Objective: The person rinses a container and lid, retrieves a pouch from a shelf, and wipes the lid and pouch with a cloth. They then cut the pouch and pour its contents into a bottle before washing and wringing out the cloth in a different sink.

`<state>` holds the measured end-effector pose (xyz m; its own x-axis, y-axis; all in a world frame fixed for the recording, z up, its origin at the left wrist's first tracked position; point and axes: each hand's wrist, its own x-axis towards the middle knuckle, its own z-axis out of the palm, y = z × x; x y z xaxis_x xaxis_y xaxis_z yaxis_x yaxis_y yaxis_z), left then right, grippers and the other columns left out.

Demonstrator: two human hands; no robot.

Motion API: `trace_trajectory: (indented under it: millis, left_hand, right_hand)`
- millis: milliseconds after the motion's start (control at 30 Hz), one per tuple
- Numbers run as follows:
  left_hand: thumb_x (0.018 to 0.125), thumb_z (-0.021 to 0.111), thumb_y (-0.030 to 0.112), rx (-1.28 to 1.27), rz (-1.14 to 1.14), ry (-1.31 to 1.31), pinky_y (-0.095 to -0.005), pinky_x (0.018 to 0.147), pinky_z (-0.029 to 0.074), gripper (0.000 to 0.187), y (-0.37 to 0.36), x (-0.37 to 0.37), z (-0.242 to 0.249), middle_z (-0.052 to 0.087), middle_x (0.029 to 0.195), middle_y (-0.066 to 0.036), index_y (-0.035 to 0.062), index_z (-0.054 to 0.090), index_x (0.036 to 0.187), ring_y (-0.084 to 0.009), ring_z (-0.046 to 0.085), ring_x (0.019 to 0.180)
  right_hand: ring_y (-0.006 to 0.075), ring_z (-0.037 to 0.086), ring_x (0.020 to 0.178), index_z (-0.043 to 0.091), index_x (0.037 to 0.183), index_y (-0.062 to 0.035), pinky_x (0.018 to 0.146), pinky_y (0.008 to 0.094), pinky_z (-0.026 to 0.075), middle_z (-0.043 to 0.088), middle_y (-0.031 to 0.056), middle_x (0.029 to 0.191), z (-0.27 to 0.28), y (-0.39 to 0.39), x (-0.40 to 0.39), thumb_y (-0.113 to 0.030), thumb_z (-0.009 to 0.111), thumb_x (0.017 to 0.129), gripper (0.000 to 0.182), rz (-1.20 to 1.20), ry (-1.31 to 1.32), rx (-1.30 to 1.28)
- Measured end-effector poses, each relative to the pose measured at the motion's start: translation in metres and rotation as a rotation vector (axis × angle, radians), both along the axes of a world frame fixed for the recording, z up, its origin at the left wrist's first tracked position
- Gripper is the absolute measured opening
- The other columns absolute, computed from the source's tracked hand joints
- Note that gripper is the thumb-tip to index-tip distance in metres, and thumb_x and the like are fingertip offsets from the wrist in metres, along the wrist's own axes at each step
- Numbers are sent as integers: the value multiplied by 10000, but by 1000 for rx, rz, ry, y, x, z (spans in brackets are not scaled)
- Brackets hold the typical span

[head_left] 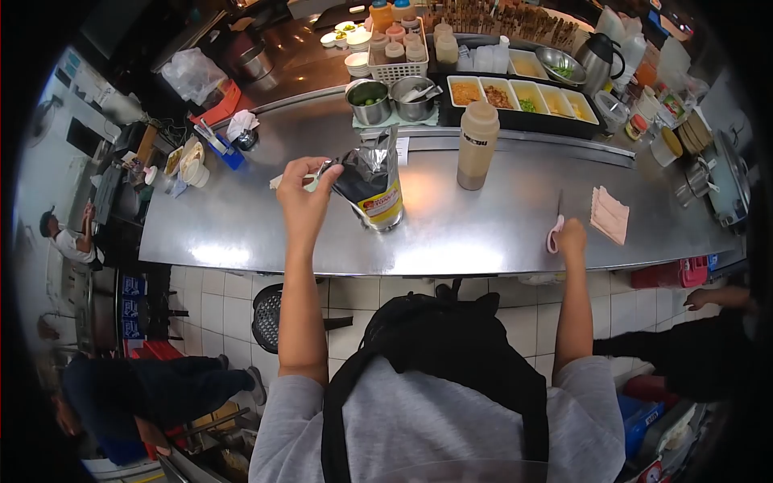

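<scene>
1. Right grip [572,238]: clamped on pink-handled metal scissors [553,236], near a folded pink cloth [609,215].
2. Left grip [311,182]: pinching a silver-black foil pouch [380,198], upright on the steel counter [233,213].
3. Tall translucent squeeze bottle [477,149]: partly blocks white food trays [510,95].

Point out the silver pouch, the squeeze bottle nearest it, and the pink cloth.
Silver pouch [370,180]: head view, dark middle of its front.
Squeeze bottle [477,151]: head view, middle of its body.
Pink cloth [609,215]: head view, centre of its surface.

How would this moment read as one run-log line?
left hand: pinching pouch corner | right hand: at scissors | bottle: upright on counter | cloth: right of scissors
</scene>
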<state>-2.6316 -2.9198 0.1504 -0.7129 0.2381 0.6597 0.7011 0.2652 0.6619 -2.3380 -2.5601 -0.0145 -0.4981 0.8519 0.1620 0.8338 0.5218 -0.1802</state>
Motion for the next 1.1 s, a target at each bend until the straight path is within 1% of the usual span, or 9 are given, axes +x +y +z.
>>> trace_trajectory:
  millis: [67, 133, 233, 433, 500, 600, 767, 967, 1100]
  left_hand:
    - [750, 658, 73, -6, -37, -245, -186, 609, 418, 133, -7, -2, 2, 615, 713, -34, -39, 630, 816, -61, 529, 637]
    - [740, 660, 65, 21, -15, -265, -185, 584, 418, 122, -6, -4, 3, 612, 687, -26, -32, 631, 808, -62, 529, 615]
    - [737, 656, 59, 57, -37, -358, -180, 556, 414, 108, -8, -8, 7, 605, 667, -13, -30, 630, 794, -59, 523, 590]
    - [767, 634, 55, 128, -262, -712, -186, 535, 407, 90, -17, -27, 10, 584, 688, 11, -31, 632, 793, -46, 496, 598]
    - [770, 626, 54, 32, -276, -587, -204, 546, 424, 98, -18, -20, 18, 600, 691, -14, -41, 631, 795, -75, 524, 605]
    - [771, 612, 53, -192, -122, -155, -230, 563, 442, 101, -21, -5, 29, 621, 701, -71, -40, 632, 804, -126, 563, 607]
    - [764, 599, 46, -293, -28, -130, -278, 575, 452, 88, -22, -2, 47, 619, 751, -121, -14, 638, 816, -196, 597, 632]
    - [734, 610, 52, -404, -39, 2, -310, 577, 444, 107, -16, -3, 66, 613, 720, -136, -19, 633, 811, -271, 571, 613]
    - [726, 619, 21, -524, -85, -95, -269, 556, 429, 117, -14, -10, 59, 617, 697, -115, -7, 639, 838, -162, 540, 572]
  right_hand:
    - [323, 607, 701, 609, 783, 20, 622, 386, 491, 587, 155, 791, -1, 7, 12, -141, 581, 755, 166, 75, -62, -46]
    - [235, 620, 713, 588, 872, 14, 618, 311, 503, 589, 117, 838, 17, 16, 23, -82, 593, 727, 173, 58, 526, -1132]
    - [168, 597, 719, 533, 988, 1, 645, 255, 498, 566, 97, 896, 101, -30, 11, -51, 598, 732, 269, 147, 816, -1190]
    - [143, 567, 828, 510, 1038, -14, 655, 258, 477, 567, 84, 933, 205, -62, -70, -13, 574, 734, 310, 753, 832, -953]
    - [161, 563, 832, 547, 994, -47, 660, 299, 463, 571, 73, 953, 232, -72, -105, -25, 593, 692, 306, 1056, 472, -480]
    - [186, 550, 819, 580, 935, -84, 719, 344, 435, 559, 50, 889, 256, -97, -153, -90, 620, 659, 279, 1253, 511, -179]
    - [207, 520, 849, 577, 986, -108, 766, 325, 358, 515, 48, 855, 278, -120, -209, -173, 650, 608, 390, 1502, 184, 479]
    - [228, 547, 855, 649, 885, -92, 694, 354, 423, 553, 60, 824, 295, -145, -258, -164, 629, 597, 297, 1687, -92, 242]
    - [244, 577, 828, 666, 894, -85, 688, 349, 461, 604, 86, 796, 293, -156, -280, -176, 619, 598, 313, 1770, -222, 82]
